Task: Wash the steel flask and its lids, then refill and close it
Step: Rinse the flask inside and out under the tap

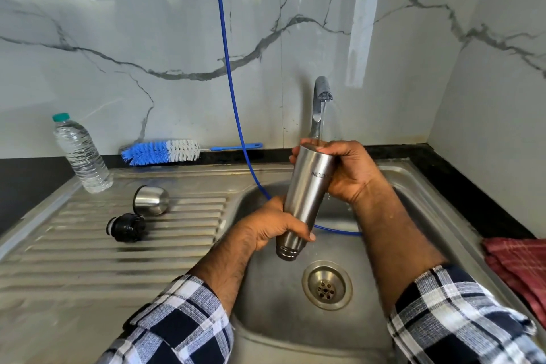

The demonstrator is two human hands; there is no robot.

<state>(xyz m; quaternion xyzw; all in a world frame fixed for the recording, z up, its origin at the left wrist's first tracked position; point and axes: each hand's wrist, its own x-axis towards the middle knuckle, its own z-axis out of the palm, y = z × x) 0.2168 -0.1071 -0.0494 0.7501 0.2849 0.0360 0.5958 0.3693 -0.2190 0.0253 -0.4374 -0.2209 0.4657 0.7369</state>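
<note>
Rinsing looks to be the step in hand: the cylindrical brushed-steel flask is held mouth-down and tilted over the basin of the stainless steel sink, its base up under the running chrome tap, with the left hand curled round its neck end and the right hand wrapped round its upper end. Both lids lie apart on the ribbed drainboard at the sink's left, the steel cup lid nearer the back edge and the black plastic stopper just in front of it. Next, I judge, the flask must be turned mouth-up for refilling or set down so the lids can be washed.
</note>
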